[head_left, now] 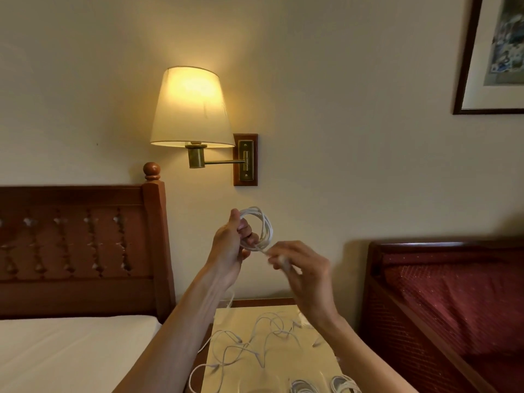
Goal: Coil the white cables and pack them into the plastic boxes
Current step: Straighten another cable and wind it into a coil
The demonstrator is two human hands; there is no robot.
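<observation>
Both hands are raised in open air in front of the bare wall, the left hand (231, 245) holding a cable coil (259, 229) and the right hand (300, 268) just beside it. Above them the wall lamp (191, 109) and its bracket (245, 159) jut out from the wall. To the left stands the wooden headboard (79, 245) with the bed (65, 353) below it; to the right the red chair (442, 302) closes off that side. Below, the tabletop (272, 361) between bed and chair is strewn with loose white cables (249, 347), and two coiled bundles (323, 385) lie at its near edge
</observation>
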